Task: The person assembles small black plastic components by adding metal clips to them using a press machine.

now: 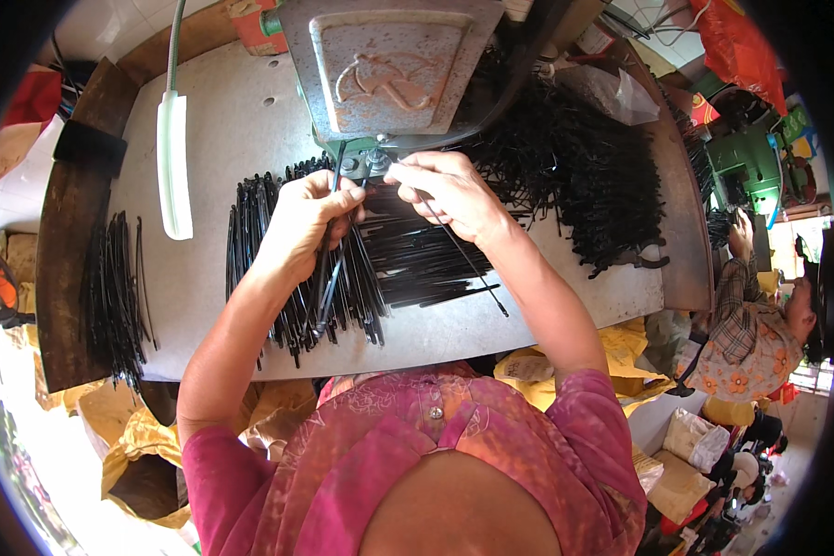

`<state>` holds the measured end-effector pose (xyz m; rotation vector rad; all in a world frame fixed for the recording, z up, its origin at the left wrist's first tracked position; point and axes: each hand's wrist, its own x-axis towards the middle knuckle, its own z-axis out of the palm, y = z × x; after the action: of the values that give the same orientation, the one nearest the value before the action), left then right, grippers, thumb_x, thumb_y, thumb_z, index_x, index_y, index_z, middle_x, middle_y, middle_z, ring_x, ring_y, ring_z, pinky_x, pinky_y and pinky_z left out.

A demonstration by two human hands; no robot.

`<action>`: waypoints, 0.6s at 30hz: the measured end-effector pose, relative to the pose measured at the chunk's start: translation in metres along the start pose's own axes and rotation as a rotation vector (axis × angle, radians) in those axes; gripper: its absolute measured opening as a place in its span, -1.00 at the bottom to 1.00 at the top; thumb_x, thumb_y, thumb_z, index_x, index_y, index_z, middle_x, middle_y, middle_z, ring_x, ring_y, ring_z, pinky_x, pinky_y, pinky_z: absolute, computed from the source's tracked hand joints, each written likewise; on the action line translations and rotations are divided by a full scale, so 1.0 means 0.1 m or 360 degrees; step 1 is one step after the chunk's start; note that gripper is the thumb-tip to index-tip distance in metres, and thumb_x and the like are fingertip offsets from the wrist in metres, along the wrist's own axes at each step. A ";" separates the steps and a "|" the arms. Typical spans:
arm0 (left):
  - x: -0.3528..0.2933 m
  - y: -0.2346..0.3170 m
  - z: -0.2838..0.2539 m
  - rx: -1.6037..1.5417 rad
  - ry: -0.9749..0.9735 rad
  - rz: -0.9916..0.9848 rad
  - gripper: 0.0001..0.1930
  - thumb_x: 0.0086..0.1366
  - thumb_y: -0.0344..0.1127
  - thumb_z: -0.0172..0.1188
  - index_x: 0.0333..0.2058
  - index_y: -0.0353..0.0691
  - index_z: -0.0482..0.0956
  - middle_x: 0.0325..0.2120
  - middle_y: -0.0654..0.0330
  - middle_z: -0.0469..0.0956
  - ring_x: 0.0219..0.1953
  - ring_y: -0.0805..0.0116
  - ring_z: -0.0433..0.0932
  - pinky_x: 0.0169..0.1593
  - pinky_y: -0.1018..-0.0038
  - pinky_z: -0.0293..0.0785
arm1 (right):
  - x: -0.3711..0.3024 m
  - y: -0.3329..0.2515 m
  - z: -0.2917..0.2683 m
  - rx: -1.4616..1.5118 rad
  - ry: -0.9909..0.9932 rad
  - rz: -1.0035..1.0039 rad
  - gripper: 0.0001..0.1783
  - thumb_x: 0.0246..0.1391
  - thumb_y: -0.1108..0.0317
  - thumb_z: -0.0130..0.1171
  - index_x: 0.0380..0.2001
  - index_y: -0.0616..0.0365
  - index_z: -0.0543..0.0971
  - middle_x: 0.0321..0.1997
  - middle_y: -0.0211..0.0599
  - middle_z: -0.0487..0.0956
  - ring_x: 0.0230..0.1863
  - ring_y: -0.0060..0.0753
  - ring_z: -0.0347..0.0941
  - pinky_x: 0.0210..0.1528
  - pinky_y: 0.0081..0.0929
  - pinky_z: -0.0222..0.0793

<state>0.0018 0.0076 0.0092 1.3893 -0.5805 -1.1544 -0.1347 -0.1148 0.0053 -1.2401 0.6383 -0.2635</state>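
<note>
My left hand point(308, 215) is closed round a few slim black umbrella ribs point(332, 287) that hang down toward the table edge. In a pinch, my right hand point(456, 193) has one thin dark rib point(473, 267), slanting down to the right. Both hands are just under the metal head of a bench machine point(378, 79), beside its small green-and-steel working point point(372, 164). Beneath my left wrist lies a bundle of black ribs point(250, 236). More ribs point(426, 255) lie crosswise between my forearms. The exact rib ends at the working point are partly hidden by my fingers.
A large heap of black ribs point(588, 167) covers the right of the table point(612, 301); a smaller bundle point(116, 296) lies at the left edge. A white lamp point(173, 167) hangs at left. Yellow sacks point(148, 463) stand below. A co-worker point(746, 334) sits at far right.
</note>
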 end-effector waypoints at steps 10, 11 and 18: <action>0.06 0.07 -0.11 -0.0050 -0.0372 -0.0275 -0.87 0.03 -0.33 0.17 -0.57 -0.17 0.41 -0.73 0.30 0.41 -0.83 0.70 0.10 -0.77 0.74 -0.03 | -0.06 -0.01 0.03 -0.0092 -0.0032 -0.0178 -0.82 -0.01 0.35 0.02 -0.47 0.28 0.48 -0.67 -0.55 0.31 -0.74 -0.84 0.09 -0.76 -0.85 -0.06; 0.05 0.10 -0.07 -0.0011 -0.0257 -0.0225 -0.88 0.03 -0.34 0.16 -0.57 -0.19 0.41 -0.72 0.29 0.43 -0.82 0.69 0.11 -0.75 0.74 -0.03 | -0.05 0.00 0.03 -0.0091 -0.0031 -0.0178 -0.82 -0.01 0.35 0.02 -0.47 0.28 0.48 -0.67 -0.55 0.31 -0.74 -0.84 0.09 -0.76 -0.85 -0.06; 0.08 0.00 0.03 -0.0166 0.0076 -0.0104 -0.90 0.05 -0.39 0.13 -0.57 -0.22 0.42 -0.72 0.29 0.43 -0.80 0.69 0.13 -0.73 0.74 -0.01 | 0.00 0.06 0.16 0.0098 0.0061 -0.0158 -0.83 -0.01 0.36 0.02 -0.46 0.27 0.46 -0.66 -0.53 0.33 -0.76 -0.83 0.10 -0.77 -0.85 -0.05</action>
<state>0.0023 -0.0005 0.0070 1.3509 -0.4378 -1.1839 -0.1262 -0.0998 0.0023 -1.2118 0.5980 -0.3877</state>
